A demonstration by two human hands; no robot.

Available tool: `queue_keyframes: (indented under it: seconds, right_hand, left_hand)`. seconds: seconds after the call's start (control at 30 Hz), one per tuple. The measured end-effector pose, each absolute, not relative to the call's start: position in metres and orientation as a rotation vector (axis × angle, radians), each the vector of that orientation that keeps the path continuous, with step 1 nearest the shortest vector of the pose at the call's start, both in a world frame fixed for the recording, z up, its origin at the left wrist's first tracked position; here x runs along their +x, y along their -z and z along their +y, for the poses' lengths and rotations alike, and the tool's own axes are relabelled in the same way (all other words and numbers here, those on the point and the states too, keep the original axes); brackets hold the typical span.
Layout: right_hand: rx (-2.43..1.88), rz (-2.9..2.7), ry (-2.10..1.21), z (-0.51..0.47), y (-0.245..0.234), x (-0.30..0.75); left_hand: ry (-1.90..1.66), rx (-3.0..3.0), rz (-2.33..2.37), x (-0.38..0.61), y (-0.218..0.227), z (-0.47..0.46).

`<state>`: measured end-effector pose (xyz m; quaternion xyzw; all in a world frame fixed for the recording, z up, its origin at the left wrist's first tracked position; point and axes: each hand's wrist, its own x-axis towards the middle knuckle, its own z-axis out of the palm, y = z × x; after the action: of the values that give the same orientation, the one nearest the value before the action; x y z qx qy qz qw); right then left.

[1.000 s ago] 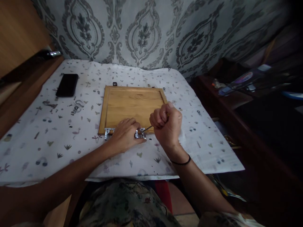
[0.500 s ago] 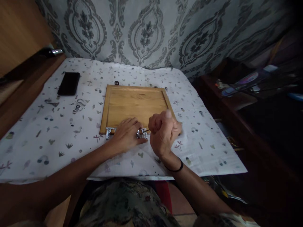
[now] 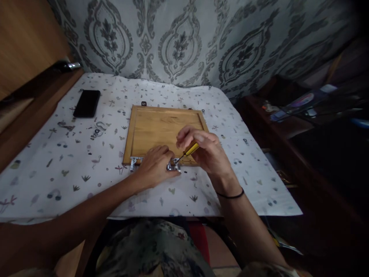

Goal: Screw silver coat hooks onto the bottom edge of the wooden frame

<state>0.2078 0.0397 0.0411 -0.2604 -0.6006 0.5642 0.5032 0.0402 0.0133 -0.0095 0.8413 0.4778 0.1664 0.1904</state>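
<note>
A wooden panel (image 3: pixel 158 127) with a raised frame lies flat on the cloth. My left hand (image 3: pixel 155 165) rests over its near edge, with fingers and thumb closed round a metal hinge (image 3: pixel 173 167). In my right hand (image 3: pixel 213 156) is a screwdriver (image 3: pixel 191 149) with a yellow handle, tilted so its thin shaft points down-left. Its tip meets the hinge, though the exact contact is too small to make out. A second metal hinge (image 3: pixel 133 163) sits at the panel's near left corner, partly beside my left hand.
A patterned white cloth (image 3: pixel 98 184) covers the table. On it, a black phone (image 3: pixel 87 104) lies at the far left and a small dark bracket (image 3: pixel 143 103) behind the panel. A grey patterned curtain (image 3: pixel 178 46) hangs behind; a plastic bottle (image 3: pixel 302 103) lies at the right.
My right hand has turned and loosened from a fist around the screwdriver, so the yellow handle now shows. My left hand stays on the hinge. The view has shifted slightly.
</note>
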Motion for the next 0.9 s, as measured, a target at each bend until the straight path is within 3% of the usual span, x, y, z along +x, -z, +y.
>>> queue_keyframes:
  seconds: [0.3, 0.47, 0.73, 0.9]
  right_hand:
    - [-0.373, -1.401, -1.699, 0.046, -0.045, 0.202]
    - [-0.537, -1.279, -1.573, 0.036, -0.049, 0.194]
    - [-0.798, -1.139, -1.09, 0.013, -0.042, 0.171]
    - [-0.693, -1.263, -1.257, 0.018, -0.04, 0.178]
  left_hand:
    - [-0.49, 2.339, 1.303, 0.039, 0.009, 0.013]
    - [-0.433, 2.28, 1.349, 0.041, 0.001, 0.012]
    - [-0.466, 2.322, 1.341, 0.041, 0.005, 0.013]
    - [-0.508, 2.329, 1.314, 0.039, 0.011, 0.013]
